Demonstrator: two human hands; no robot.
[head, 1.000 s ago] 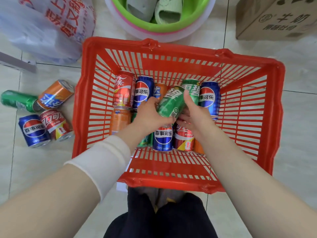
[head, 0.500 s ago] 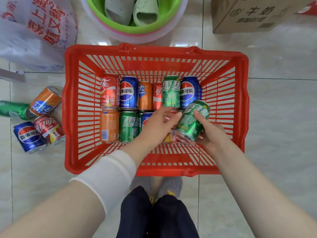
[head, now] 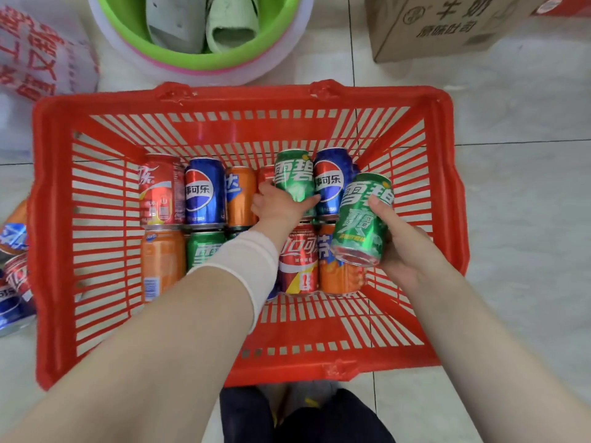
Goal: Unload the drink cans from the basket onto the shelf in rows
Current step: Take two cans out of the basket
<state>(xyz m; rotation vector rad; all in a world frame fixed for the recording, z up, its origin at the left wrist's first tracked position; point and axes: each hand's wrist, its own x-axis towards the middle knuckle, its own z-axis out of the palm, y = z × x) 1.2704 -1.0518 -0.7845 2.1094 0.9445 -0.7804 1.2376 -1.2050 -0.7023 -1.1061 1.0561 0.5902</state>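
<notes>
The head view looks straight down on the red basket (head: pixel 246 100), which fills the middle of the frame on the tiled floor (head: pixel 518 193). The right hand (head: pixel 406 254), at centre right, grasps the lifted green can (head: pixel 361 219) around its body, and the can tilts clear above the lower row. The left hand (head: pixel 278 207), at the centre of the frame and wearing a white wristband (head: pixel 246 260), curls its fingers around a second green can (head: pixel 294 177). That can lies in the upper row beside a blue can (head: pixel 331 182). The rest of the load lies on its side in two rows. A red can (head: pixel 160 190), another blue can (head: pixel 204 193) and an orange can (head: pixel 240 199) are in the upper row, and a cola can (head: pixel 299 260) is among those in the lower row. By the look of it the unloading has barely begun: one can is up, one is being taken, and roughly ten more wait. The shelf is nowhere in the frame, so no row on it can be judged. Some loose cans (head: pixel 14 260) lie on the floor at the left edge, and whether they came from the basket I cannot tell. At the top of the frame sit a green basin (head: pixel 198 60) holding slippers (head: pixel 230 24), a cardboard box (head: pixel 447 27) and a plastic bag (head: pixel 38 59).
</notes>
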